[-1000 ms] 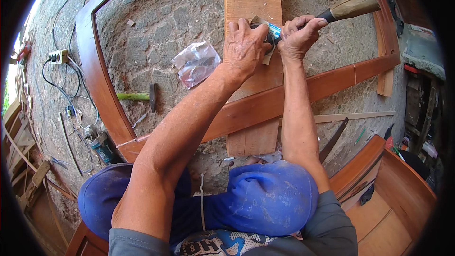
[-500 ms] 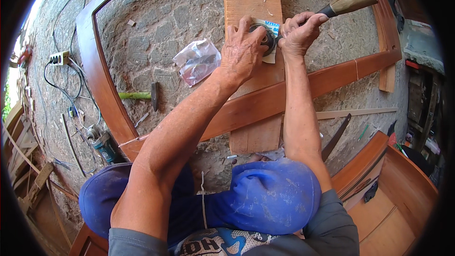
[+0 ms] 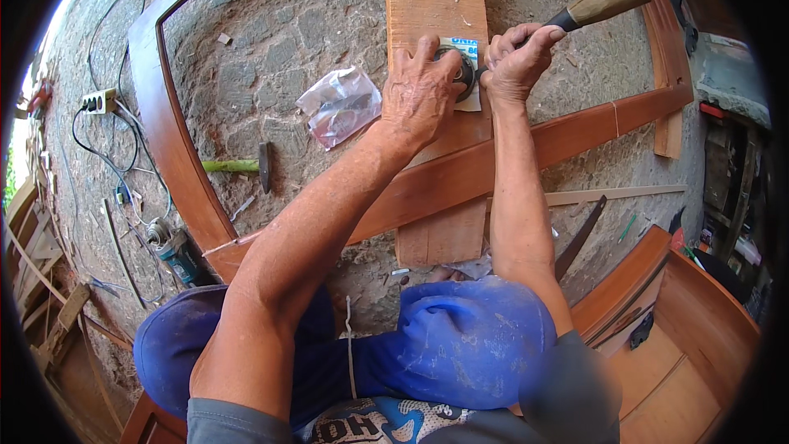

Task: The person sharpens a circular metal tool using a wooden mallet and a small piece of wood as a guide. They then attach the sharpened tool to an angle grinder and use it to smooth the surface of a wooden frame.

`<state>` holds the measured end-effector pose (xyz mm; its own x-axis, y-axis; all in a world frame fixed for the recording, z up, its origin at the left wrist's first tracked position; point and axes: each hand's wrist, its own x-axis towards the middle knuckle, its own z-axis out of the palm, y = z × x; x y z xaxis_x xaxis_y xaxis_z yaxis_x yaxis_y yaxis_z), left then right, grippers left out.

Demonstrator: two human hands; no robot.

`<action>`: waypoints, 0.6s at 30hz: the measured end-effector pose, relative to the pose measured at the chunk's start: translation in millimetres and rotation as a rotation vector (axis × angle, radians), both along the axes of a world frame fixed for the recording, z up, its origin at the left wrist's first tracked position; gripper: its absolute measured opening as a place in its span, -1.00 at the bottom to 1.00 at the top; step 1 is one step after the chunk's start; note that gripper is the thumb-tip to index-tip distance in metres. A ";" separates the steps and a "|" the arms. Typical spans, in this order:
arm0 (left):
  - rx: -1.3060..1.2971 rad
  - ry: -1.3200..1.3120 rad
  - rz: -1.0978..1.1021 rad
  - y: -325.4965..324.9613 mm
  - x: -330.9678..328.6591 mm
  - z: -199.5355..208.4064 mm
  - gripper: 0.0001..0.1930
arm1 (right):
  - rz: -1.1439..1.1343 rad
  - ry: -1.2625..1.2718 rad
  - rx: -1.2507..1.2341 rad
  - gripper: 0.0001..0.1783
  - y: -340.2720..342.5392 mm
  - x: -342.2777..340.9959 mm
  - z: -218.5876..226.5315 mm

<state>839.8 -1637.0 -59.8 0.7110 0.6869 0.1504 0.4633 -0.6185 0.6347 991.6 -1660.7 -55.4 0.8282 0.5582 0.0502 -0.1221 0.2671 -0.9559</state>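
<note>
Head view: dark round disc with a ringed centre (image 3: 467, 74) is lying on a pale rectangular sheet with blue print (image 3: 472, 104), both sitting on a long orange-brown wooden board (image 3: 436, 0) in front of me. My left hand (image 3: 421, 86) is holding down the disc from its left side, fingers spread and bent. My right hand (image 3: 518, 62) is grasping a long tool with a rough pale wooden handle and a black collar (image 3: 608, 0), fist low around it; its tip is hiding near the disc's right edge, so contact I cannot tell.

To do this well, I should be pressing disc and sheet flat so neither is slipping, keeping left fingertips clear of the tip and guiding it close along the rim.

Tool's long axis is slanting: butt pointing up and right, away from me, working end pointing down-left toward the disc. The board's long axis is running away from me.

Further out, a reddish-brown curved wooden frame (image 3: 436, 182) is crossing the board nearer me. Left of the board, a clear crumpled plastic bag (image 3: 341, 107) and a green-handled hammer (image 3: 265, 168) are lying on the rough stone floor (image 3: 279, 33).
</note>
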 end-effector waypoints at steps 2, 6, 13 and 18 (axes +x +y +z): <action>0.002 0.004 0.000 -1.9 -1.2 -0.6 -0.68 | 0.009 -0.022 -0.009 -0.22 0.7 -2.2 1.4; 0.020 0.002 0.002 -0.5 -1.0 -1.5 -0.69 | -0.017 -0.016 -0.005 -0.21 -0.8 -5.0 3.0; 0.020 0.023 -0.020 -0.4 -1.6 2.2 -0.69 | -0.071 0.006 0.018 -0.22 -8.5 -7.6 -1.1; 0.039 0.014 -0.024 0.0 -3.1 4.0 -0.69 | -0.026 0.013 -0.008 -0.24 -9.6 -8.2 0.6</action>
<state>836.7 -1637.0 -55.8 0.7292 0.6636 0.1667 0.4571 -0.6538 0.6030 983.4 -1670.3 -54.8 0.8428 0.5370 0.0354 -0.1273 0.2628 -0.9564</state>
